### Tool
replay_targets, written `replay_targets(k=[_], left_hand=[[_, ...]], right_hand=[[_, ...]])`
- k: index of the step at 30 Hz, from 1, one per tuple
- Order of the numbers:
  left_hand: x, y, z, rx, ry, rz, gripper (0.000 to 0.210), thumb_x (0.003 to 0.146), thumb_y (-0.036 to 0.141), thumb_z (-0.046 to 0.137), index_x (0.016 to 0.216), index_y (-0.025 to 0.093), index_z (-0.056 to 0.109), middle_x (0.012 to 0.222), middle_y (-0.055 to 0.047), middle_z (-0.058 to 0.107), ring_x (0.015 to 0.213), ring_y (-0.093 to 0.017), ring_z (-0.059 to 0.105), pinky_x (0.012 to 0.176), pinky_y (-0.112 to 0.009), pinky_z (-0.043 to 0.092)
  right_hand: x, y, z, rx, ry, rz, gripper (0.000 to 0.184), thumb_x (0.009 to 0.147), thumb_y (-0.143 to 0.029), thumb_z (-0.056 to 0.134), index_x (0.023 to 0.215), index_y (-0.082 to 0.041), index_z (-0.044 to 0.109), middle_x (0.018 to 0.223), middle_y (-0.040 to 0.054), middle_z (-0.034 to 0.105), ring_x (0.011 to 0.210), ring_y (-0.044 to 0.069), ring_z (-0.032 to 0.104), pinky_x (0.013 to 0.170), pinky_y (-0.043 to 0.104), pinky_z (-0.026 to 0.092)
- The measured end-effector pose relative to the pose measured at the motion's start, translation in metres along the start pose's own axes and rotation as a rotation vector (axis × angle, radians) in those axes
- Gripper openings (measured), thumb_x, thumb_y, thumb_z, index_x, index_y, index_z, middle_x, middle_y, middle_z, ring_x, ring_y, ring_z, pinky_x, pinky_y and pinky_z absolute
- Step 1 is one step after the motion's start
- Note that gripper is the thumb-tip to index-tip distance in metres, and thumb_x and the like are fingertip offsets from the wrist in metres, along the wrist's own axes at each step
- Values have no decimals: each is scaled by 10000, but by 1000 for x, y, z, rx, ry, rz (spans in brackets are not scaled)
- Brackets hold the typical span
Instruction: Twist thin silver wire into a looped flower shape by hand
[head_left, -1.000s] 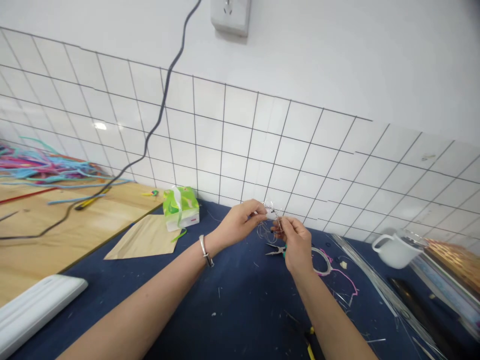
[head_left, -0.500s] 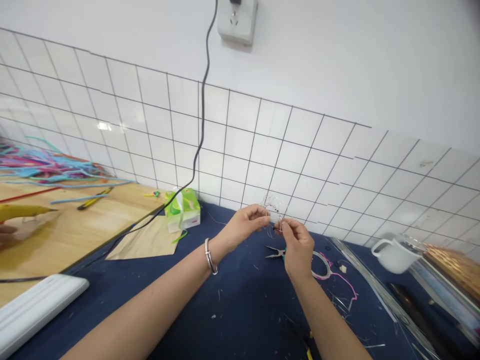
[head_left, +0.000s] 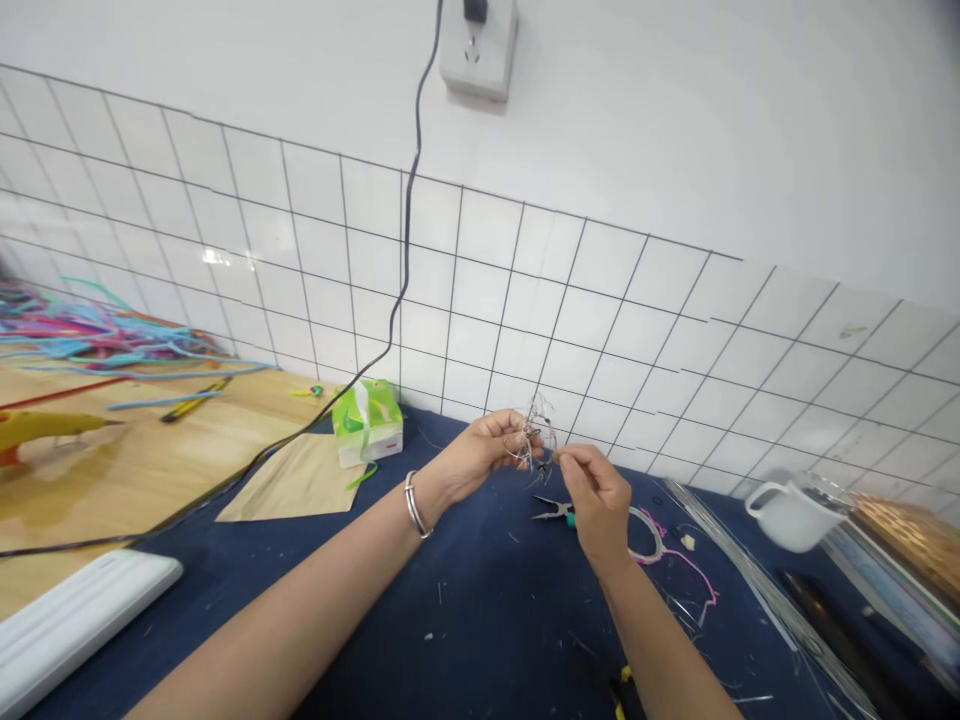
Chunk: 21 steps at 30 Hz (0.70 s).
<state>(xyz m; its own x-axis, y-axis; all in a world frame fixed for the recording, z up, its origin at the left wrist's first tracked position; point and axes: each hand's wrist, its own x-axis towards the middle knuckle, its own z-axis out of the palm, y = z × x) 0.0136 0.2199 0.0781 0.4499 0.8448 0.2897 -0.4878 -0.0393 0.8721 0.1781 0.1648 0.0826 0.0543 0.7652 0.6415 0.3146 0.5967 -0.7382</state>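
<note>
Between my hands is a small tangle of thin silvery wire [head_left: 537,432], bent into loops with a few dark spots on it. My left hand [head_left: 484,452] pinches its left side between thumb and fingers, and a silver bangle circles that wrist. At the tangle's right edge, my right hand [head_left: 596,492] has thumb and forefinger pressed together; whether a wire end is between them is too fine to see. Just below, pliers [head_left: 553,508] with green on the handle lie on the dark blue cloth [head_left: 480,610], partly hidden behind my right hand.
A tissue pack [head_left: 369,425] and brown paper [head_left: 292,485] lie left. Beyond them are a yellow glue gun [head_left: 52,428] and coloured fuzzy stems [head_left: 97,335]. To the right are a wire bundle [head_left: 750,570], a pink-edged ring [head_left: 651,535] and a white mug [head_left: 796,512]. A black cord [head_left: 409,220] hangs in front.
The wire tangle has turned in my left hand and shows more of its loops. My right hand has shifted slightly, its fingers now curled closer together. The view has tilted a little.
</note>
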Motion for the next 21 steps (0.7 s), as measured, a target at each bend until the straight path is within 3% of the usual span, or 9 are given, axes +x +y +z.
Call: replay_targets(k=[4, 9, 14, 21], left_hand=[[-1, -1, -2, -51, -62, -36, 217, 728, 254, 666, 841, 149, 513, 870, -68, 624, 782, -161, 610, 658, -268, 454], [-3, -2, -1, -32, -122, -42, 184, 756, 259, 638, 835, 144, 517, 849, -74, 630, 770, -160, 607, 659, -264, 443], [-3, -3, 2, -24, -142, -22, 172, 765, 259, 627, 831, 141, 521, 865, -75, 631, 699, -133, 592, 619, -243, 424], [-5, -1, 2, 30, -216, -38, 211, 768, 306, 620, 855, 131, 539, 828, -96, 641, 689, -152, 589, 627, -259, 417]], right_hand=[[5, 1, -6, -28, 111, 83, 146, 788, -313, 551, 839, -202, 631, 806, 27, 631, 781, 188, 572, 750, 323, 450], [8, -1, -11, -71, 9, 85, 199, 759, -316, 590, 919, -205, 630, 829, 34, 632, 751, 176, 571, 726, 319, 461], [8, -4, -10, -206, -65, -26, 311, 708, -293, 641, 1011, -230, 604, 821, 28, 599, 711, 167, 539, 703, 314, 464], [4, -6, -7, -398, -135, -241, 339, 763, -195, 532, 1094, -253, 583, 839, 46, 584, 760, 190, 539, 771, 348, 442]])
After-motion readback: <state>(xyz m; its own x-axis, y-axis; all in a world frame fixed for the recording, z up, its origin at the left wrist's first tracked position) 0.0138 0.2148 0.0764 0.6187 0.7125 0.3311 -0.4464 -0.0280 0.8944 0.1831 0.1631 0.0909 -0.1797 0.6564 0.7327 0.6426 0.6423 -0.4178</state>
